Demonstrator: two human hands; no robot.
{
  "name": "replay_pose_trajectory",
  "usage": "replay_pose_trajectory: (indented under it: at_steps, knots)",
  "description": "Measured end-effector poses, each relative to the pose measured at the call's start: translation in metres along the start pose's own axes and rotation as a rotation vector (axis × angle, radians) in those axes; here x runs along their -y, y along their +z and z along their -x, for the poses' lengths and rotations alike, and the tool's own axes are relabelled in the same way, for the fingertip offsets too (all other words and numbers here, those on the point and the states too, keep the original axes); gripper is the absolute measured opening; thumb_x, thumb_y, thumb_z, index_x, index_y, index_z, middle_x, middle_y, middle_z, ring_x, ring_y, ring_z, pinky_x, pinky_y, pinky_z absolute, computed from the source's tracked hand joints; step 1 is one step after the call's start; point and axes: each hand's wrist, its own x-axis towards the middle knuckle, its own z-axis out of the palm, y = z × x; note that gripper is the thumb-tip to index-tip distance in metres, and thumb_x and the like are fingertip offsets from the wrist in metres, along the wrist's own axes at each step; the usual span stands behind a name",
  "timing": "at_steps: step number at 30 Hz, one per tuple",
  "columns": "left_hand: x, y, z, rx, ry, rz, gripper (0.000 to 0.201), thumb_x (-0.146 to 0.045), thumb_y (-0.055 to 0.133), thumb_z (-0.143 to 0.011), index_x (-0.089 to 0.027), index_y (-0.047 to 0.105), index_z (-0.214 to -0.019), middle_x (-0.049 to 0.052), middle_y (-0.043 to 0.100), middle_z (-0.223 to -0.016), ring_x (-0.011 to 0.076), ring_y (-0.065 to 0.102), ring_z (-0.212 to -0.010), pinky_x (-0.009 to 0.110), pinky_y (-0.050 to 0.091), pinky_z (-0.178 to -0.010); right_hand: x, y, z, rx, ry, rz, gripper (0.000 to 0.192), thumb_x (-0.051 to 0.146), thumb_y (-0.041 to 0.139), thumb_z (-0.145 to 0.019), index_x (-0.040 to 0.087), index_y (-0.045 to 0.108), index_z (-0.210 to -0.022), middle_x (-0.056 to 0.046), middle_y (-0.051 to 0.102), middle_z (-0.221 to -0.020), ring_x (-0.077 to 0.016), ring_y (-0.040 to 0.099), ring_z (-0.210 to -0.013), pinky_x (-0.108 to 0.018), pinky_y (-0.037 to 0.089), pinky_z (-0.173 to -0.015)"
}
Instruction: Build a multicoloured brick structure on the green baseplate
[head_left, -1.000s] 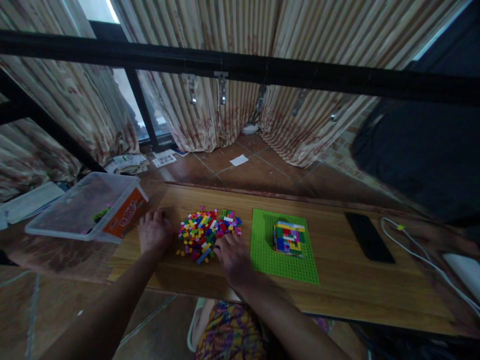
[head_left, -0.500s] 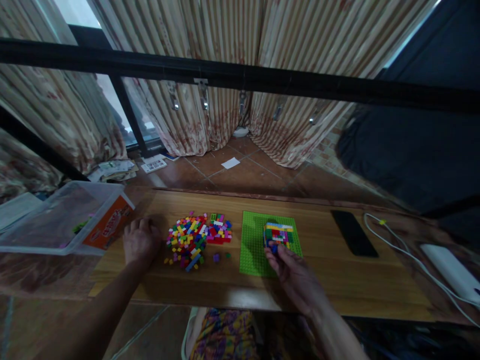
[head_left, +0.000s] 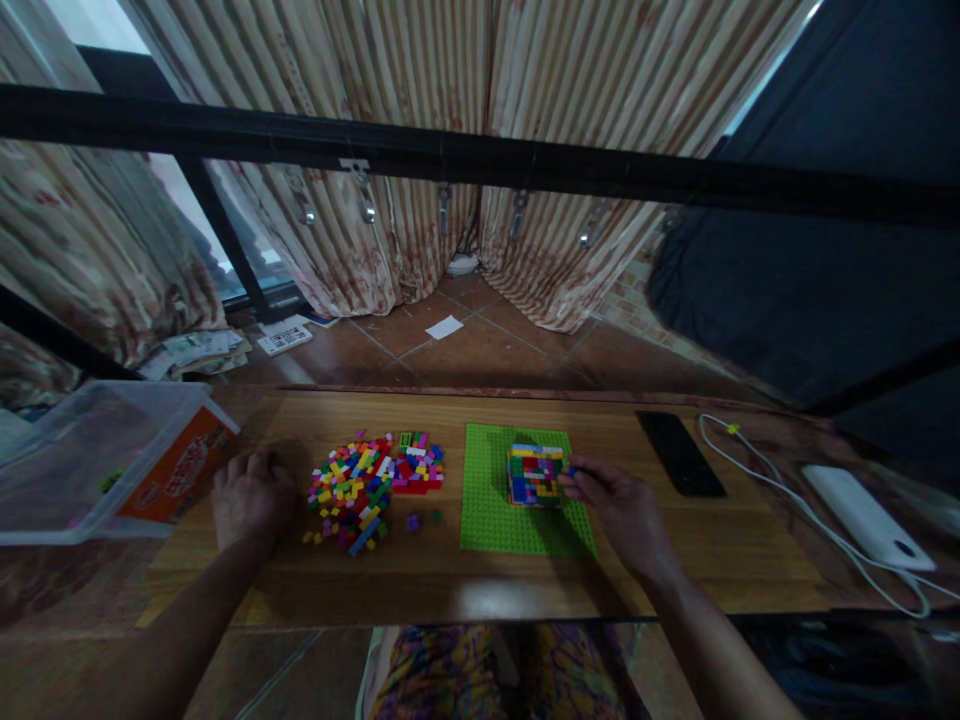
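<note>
My left hand (head_left: 251,495) rests knuckles-up on the wooden table (head_left: 712,560), fingers curled, just left of a pile of small colourful bricks (head_left: 360,485). A green baseplate (head_left: 487,520) lies right of the pile and carries a multicoloured brick block (head_left: 534,475). My right hand (head_left: 619,500) reaches in from the right. Its fingertips pinch what looks like a small blue brick (head_left: 568,470) against the block's right side. Two stray bricks lie between the pile and the baseplate.
A clear plastic bin (head_left: 90,460) with an orange label sits at the table's left end. To the right lie a black phone (head_left: 679,465), a white cable (head_left: 757,470) and a white power bank (head_left: 862,515). A black bar crosses overhead; curtains hang behind.
My right hand left the brick pile, crossed to the baseplate with a small brick, and now sits at the block's right side. My left hand stayed beside the pile.
</note>
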Motion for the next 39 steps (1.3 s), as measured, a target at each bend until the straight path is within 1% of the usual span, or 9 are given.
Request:
replay_pose_trajectory:
  at_steps: [4,7,10,14,20,25,29,35,39]
  knots:
    - [-0.001,-0.002,0.0,0.022,-0.009,-0.017,0.042,-0.029,0.031,-0.089,-0.01,0.06,-0.111,0.019,0.061,-0.113,0.0325,0.051,-0.111,0.043,0.04,-0.096,-0.006,0.0,0.0,-0.027,-0.055,0.111,0.038,0.052,0.072,-0.071,0.018,0.07,-0.089,-0.007,0.074,-0.076,-0.0223,0.071,-0.071,-0.036,0.058,-0.068]
    - [0.0,-0.002,-0.001,0.031,-0.012,-0.02,0.042,-0.029,0.03,-0.088,-0.01,0.06,-0.111,0.018,0.06,-0.114,0.0317,0.051,-0.11,0.043,0.04,-0.097,-0.01,-0.003,0.0,-0.039,-0.137,0.238,0.033,0.049,0.068,-0.075,0.018,0.072,-0.089,-0.007,0.074,-0.081,-0.0221,0.07,-0.075,-0.034,0.056,-0.069]
    - [0.0,-0.001,-0.001,0.019,-0.005,-0.031,0.042,-0.029,0.03,-0.088,-0.011,0.061,-0.11,0.018,0.06,-0.113,0.0312,0.052,-0.108,0.044,0.04,-0.096,-0.014,-0.005,0.001,-0.059,-0.21,0.295,0.029,0.046,0.07,-0.074,0.019,0.075,-0.084,-0.007,0.075,-0.086,-0.0211,0.067,-0.078,-0.032,0.053,-0.07]
    - [0.001,0.0,-0.001,0.009,-0.005,-0.023,0.041,-0.03,0.031,-0.088,-0.012,0.061,-0.111,0.018,0.06,-0.112,0.0314,0.051,-0.109,0.044,0.041,-0.096,-0.024,-0.002,0.001,-0.073,-0.242,0.278,0.024,0.042,0.073,-0.071,0.021,0.076,-0.081,-0.006,0.074,-0.084,-0.0182,0.063,-0.071,-0.03,0.05,-0.065]
    - [0.001,0.001,-0.002,0.03,0.004,-0.028,0.043,-0.03,0.03,-0.089,-0.009,0.06,-0.114,0.019,0.06,-0.115,0.0314,0.05,-0.111,0.043,0.039,-0.097,-0.034,0.0,0.0,0.004,-0.262,0.35,0.022,0.04,0.067,-0.076,0.021,0.075,-0.084,-0.006,0.074,-0.089,-0.0197,0.066,-0.079,-0.033,0.052,-0.073]
    - [0.001,0.002,-0.002,0.023,-0.015,-0.022,0.043,-0.029,0.031,-0.089,-0.01,0.059,-0.115,0.018,0.059,-0.115,0.0311,0.051,-0.11,0.043,0.039,-0.097,-0.022,-0.008,-0.001,0.064,-0.375,0.576,0.018,0.035,0.061,-0.081,0.023,0.074,-0.085,-0.006,0.072,-0.09,-0.02,0.067,-0.083,-0.032,0.052,-0.076]
    - [-0.001,0.0,-0.001,0.026,-0.022,-0.009,0.042,-0.028,0.032,-0.089,-0.009,0.06,-0.113,0.019,0.059,-0.116,0.0309,0.05,-0.111,0.043,0.039,-0.097,-0.014,-0.012,-0.003,0.133,-0.422,0.663,0.016,0.03,0.059,-0.083,0.023,0.073,-0.085,-0.005,0.072,-0.09,-0.0192,0.067,-0.084,-0.031,0.051,-0.076]
    - [-0.002,-0.002,0.0,0.027,-0.037,0.007,0.041,-0.028,0.034,-0.089,-0.009,0.06,-0.113,0.019,0.059,-0.115,0.0302,0.05,-0.111,0.043,0.039,-0.097,-0.015,-0.013,-0.006,0.182,-0.402,0.677,0.018,0.033,0.057,-0.084,0.023,0.073,-0.085,-0.004,0.072,-0.089,-0.0196,0.067,-0.081,-0.031,0.051,-0.073]
    - [-0.002,-0.002,0.0,0.029,-0.026,-0.005,0.04,-0.028,0.034,-0.088,-0.009,0.06,-0.112,0.019,0.059,-0.113,0.0306,0.051,-0.108,0.043,0.039,-0.095,-0.013,-0.015,-0.008,0.207,-0.41,0.72,0.017,0.033,0.059,-0.083,0.024,0.073,-0.086,-0.004,0.073,-0.088,-0.0203,0.067,-0.081,-0.033,0.051,-0.076]
